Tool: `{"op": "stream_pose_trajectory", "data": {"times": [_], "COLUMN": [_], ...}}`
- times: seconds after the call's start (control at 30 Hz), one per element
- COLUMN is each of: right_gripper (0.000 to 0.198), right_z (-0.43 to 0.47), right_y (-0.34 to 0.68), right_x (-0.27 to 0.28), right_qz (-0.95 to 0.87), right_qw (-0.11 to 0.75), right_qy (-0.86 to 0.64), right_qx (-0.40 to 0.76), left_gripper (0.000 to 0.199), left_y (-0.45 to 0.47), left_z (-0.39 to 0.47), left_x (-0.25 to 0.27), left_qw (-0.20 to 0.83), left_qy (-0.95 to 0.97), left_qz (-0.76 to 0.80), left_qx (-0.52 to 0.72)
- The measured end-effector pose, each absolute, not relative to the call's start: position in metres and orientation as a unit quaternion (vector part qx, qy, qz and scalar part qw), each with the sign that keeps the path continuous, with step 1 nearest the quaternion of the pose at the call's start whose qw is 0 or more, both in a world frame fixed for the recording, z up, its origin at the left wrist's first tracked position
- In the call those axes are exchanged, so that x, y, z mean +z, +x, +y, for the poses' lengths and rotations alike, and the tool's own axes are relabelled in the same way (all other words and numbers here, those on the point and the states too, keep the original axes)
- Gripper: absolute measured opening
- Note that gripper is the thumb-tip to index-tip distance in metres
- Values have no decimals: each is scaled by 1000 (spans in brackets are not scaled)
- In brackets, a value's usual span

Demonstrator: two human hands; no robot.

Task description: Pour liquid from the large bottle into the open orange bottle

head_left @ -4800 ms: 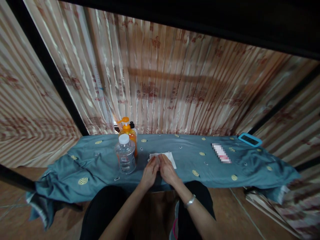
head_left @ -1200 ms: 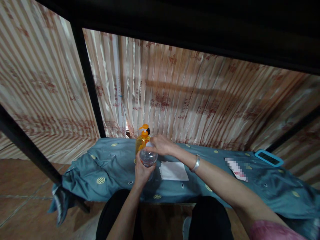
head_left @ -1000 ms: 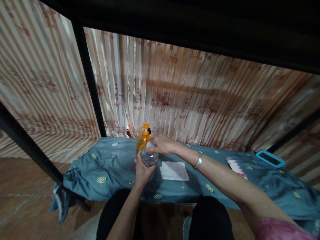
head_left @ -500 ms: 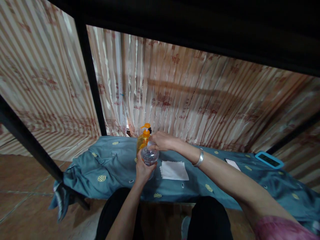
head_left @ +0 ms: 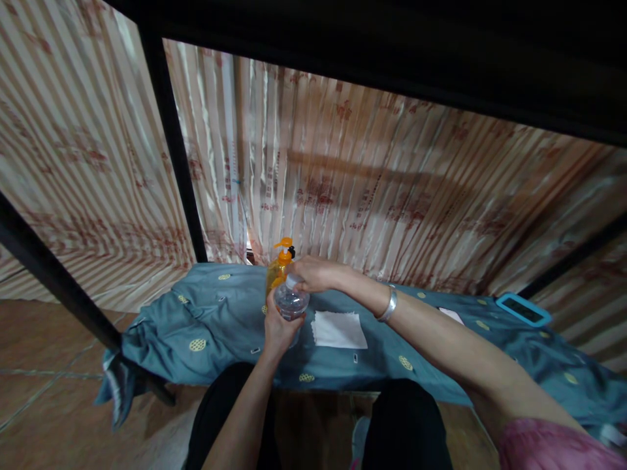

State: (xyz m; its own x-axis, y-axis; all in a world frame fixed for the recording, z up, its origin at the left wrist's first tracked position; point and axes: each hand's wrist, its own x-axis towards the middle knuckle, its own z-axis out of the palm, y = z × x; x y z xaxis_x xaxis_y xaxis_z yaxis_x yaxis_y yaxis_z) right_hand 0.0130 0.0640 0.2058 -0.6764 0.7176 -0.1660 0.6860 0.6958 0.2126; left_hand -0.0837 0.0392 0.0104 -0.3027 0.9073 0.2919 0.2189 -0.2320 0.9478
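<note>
left hand (head_left: pixel 278 324) is wrapped round the body of a clear water bottle (head_left: pixel 290 303), holding it over the front of the blue cloth (head_left: pixel 220 320). right hand (head_left: pixel 313 274) grips its white cap (head_left: pixel 292 281) from above, looks still on I think. white napkin (head_left: pixel 339 329) lies just beside, orange pump bottle (head_left: pixel 279 267) right behind

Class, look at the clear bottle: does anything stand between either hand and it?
Nothing visible does. The left hand wraps the clear bottle from below, and the right hand grips its cap directly.
</note>
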Motion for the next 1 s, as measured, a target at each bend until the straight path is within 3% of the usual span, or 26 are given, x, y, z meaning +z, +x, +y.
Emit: {"op": "stream_pose_trajectory", "data": {"times": [0.17,0.33,0.53,0.7,1.0], "right_gripper": [52,32,56,30,23], "right_z": [64,65,65,61,63], "right_y": [11,11,11,7,10], "right_x": [205,205,208,212,214], "right_qz": [897,908,900,894,911], "right_qw": [108,112,105,133,124], "right_qy": [422,397,414,417,391], "right_qx": [79,72,83,90,47], "left_gripper": [84,86,85,85,86], "left_y": [-84,-84,-83,-83,-84], "left_z": [41,41,41,41,40], "left_x": [8,9,9,11,10], "left_qw": [282,289,289,298,306], "left_qy": [521,519,512,502,498], "left_qz": [543,546,536,541,548], "left_qx": [595,591,606,606,598]}}
